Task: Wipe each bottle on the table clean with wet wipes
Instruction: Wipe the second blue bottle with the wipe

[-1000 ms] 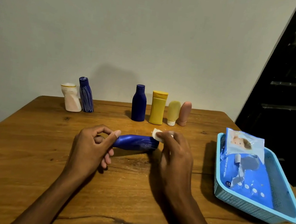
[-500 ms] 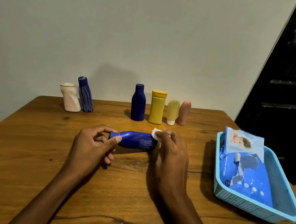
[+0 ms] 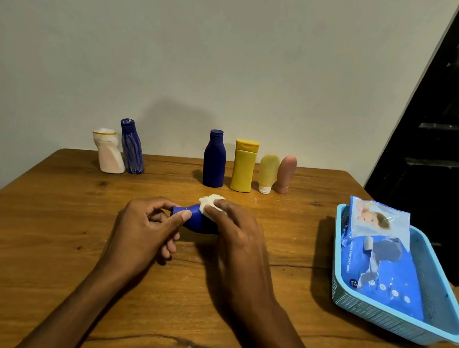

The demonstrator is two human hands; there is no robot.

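Two hands (image 3: pixel 189 231) wipe one bottle (image 3: pixel 194 221); six bottles (image 3: pixel 242 166) stand behind.

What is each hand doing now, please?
Left hand: grips the blue bottle by its cap end.
Right hand: presses a white wipe onto it.

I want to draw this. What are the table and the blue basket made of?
The table looks like wood with a slight sheen: brown grain, knots and a crack show. The blue basket looks like matte moulded plastic, with fine mesh walls and a smooth rim.
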